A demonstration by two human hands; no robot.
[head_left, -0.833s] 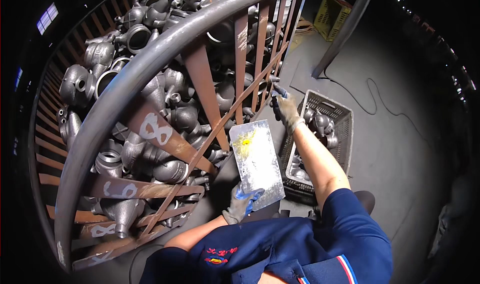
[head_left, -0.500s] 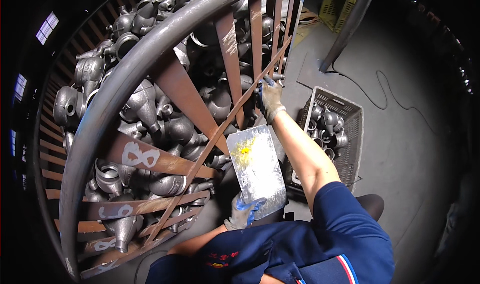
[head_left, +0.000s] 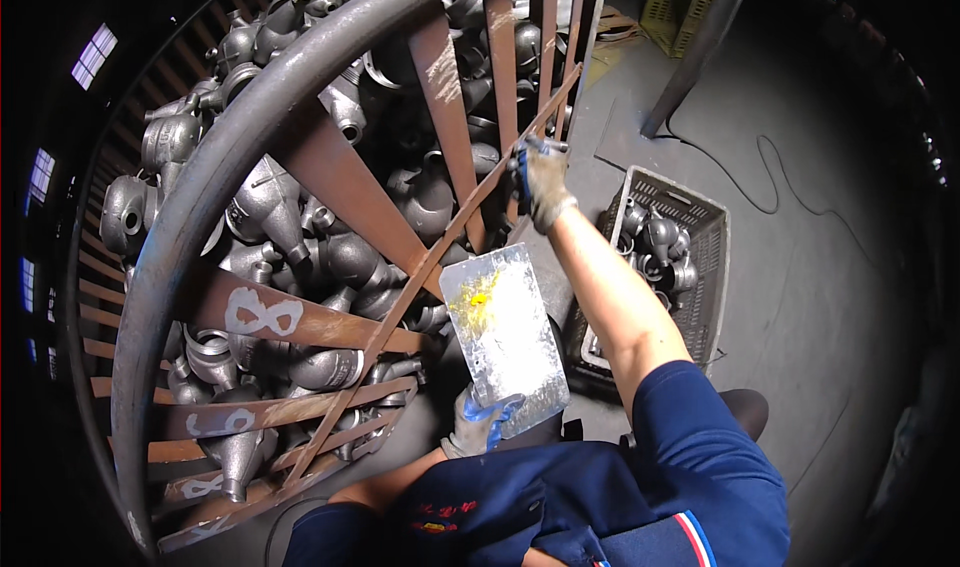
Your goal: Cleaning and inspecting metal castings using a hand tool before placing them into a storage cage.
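Observation:
A flat silver metal plate (head_left: 510, 342) with a yellow paint smear near its upper left lies slanted in front of my body. My left hand (head_left: 478, 425), in a grey and blue glove, grips its lower edge with the thumb on top. My right hand (head_left: 545, 182), gloved too, reaches forward to the slanted rim strip (head_left: 480, 199) of a rusty barred cage. Its fingers are curled there, and what they hold is hidden. Grey metal castings (head_left: 272, 199) fill the cage behind the bars.
A thick curved pipe (head_left: 230, 132) forms the cage's near edge. To the right, a grey plastic crate (head_left: 715, 277) holds several small castings. Farther back stand a post (head_left: 700, 57) and a yellow-green crate (head_left: 675, 7). A thin cable (head_left: 772, 177) lies on the floor.
The cage and plate appear shifted slightly left. My right hand has stayed by the rim strip, its fingers now more curled. My left hand keeps its grip on the plate.

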